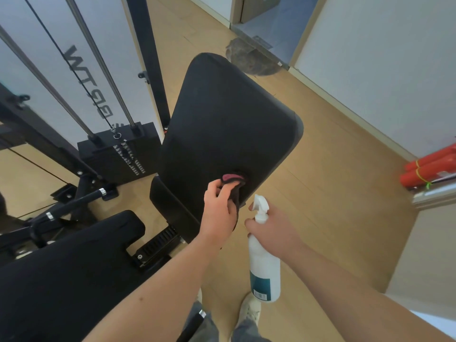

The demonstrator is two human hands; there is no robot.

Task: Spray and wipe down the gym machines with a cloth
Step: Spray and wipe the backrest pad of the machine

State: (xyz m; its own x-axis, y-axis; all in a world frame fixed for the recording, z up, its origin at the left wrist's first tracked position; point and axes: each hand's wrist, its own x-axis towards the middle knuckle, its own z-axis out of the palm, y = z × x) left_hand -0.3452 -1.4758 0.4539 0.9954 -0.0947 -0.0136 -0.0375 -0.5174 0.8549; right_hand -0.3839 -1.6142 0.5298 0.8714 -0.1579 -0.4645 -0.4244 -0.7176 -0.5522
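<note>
Backrest pad (pixel 222 114) stretches away from the left hand (pixel 218 208) gripping the cloth (pixel 233 177) at its near end. Right hand (pixel 274 225) grips spray bottle (pixel 265 270).

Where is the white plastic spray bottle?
Head view, lower centre: the right hand grips the white plastic spray bottle by its neck, right of the black padded backrest.

Large dark letters on the cable machine's white panel (pixel 113 45), at ten o'clock, run down its face upside down to the camera and appear to read "BPTW"; the row goes on behind the weight stack (pixel 118 154). White markings on the stack's plates are too small to read. The teal label on the spray bottle (pixel 265 262), at five o'clock, bears a barcode-like patch, its print illegible.
</note>
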